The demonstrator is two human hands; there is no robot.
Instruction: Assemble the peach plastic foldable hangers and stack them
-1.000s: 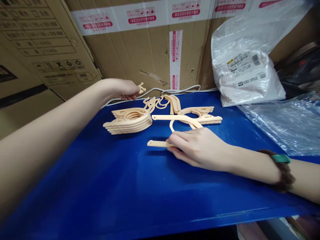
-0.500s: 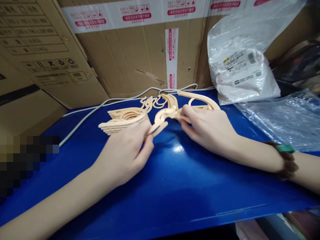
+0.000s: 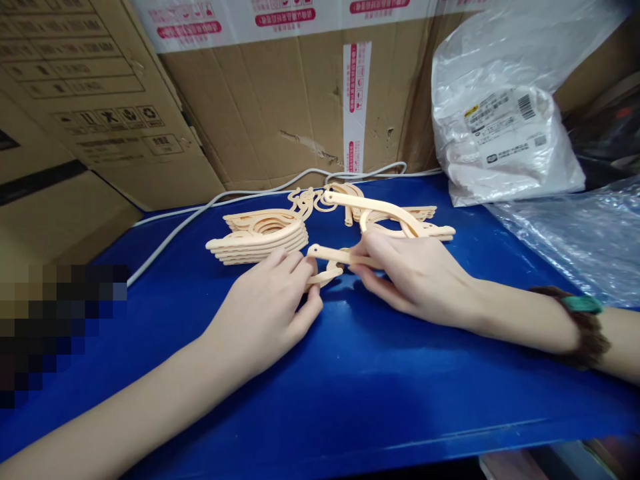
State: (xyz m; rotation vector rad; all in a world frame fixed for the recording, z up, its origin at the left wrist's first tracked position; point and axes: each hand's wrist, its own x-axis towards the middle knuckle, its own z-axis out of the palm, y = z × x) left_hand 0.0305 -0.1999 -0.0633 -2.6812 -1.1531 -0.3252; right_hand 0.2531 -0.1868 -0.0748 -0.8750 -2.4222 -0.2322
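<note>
On the blue worktop (image 3: 325,400) stands a neat left stack of hanger arms (image 3: 265,243), and just right of it the right hand (image 3: 417,273) has its fingers pinched on 1 peach plastic hanger arm (image 3: 383,208): light, stiff and smooth, I'd judge, best held by its lower bar. Right beside its holed end, the left hand (image 3: 270,300) pinches a small curved piece (image 3: 327,275), partly hidden, likely snappable, so grip its thick part.

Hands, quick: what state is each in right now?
Left hand: closed, holding a small beige piece.
Right hand: closed, holding a larger beige hanger part.
</note>
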